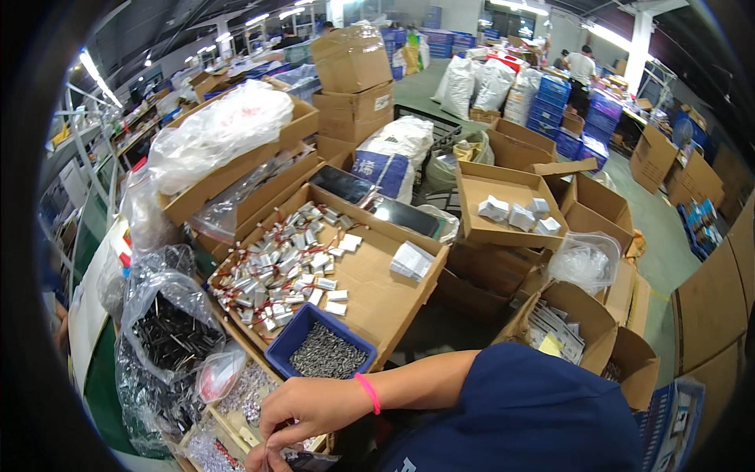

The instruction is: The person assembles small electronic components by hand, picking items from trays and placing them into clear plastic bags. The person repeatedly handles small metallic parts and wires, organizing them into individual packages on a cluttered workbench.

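My right hand (303, 405), with a pink band at the wrist, reaches in from the right below a blue bin (275, 358). Its thumb and fingers are pinched together, and what they hold is hidden. At the lower edge, fingertips of my left hand (256, 458) meet them, closed; the rest is cut off. A dark, glossy piece (314, 459) shows just under the hands, its kind unclear. Small grey metal parts (326, 352) fill the bin, which stands in a shallow cardboard tray (370, 303). Beside it in the tray lie many small silver battery packs (295, 256) with red wires.
Left of the tray, a clear plastic bag (130, 385) holds black parts (173, 334). A wooden box (228, 425) with small clear pieces lies under my hands. White folded pieces (411, 259) sit in the tray's right corner. Open cartons (582, 303) crowd the right.
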Available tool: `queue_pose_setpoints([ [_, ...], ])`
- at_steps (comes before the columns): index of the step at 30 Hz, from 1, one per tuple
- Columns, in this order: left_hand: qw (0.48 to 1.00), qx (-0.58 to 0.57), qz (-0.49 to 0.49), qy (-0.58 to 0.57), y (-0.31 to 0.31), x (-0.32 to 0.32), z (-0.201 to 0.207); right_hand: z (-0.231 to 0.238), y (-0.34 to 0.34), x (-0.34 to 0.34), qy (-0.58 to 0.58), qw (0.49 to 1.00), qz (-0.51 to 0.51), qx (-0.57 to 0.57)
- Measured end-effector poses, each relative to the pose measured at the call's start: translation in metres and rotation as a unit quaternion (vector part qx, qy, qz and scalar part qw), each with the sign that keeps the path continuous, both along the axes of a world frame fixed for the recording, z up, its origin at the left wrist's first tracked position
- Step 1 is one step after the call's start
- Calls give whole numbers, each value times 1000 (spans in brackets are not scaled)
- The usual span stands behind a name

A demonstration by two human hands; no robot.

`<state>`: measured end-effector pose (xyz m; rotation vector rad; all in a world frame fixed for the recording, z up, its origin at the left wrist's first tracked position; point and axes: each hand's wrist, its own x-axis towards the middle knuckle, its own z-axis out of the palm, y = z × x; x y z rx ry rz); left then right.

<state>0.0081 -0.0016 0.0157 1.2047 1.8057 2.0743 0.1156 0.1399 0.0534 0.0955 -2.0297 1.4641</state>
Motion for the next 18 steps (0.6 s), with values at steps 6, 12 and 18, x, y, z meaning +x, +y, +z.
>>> queue_pose_setpoints([
  [6, 999, -13, -38, -32, -2, -1, -6, -5, 2, 4, 55, 997, 9, 50],
  [12, 995, 7, -80, -63, -2, -1, -8, -8, 1, 5, 29, 998, -3, 53],
  [18, 986, 7, -121, -112, -1, -1, -6, -8, 0, 5, 3, 997, 12, 76],
])
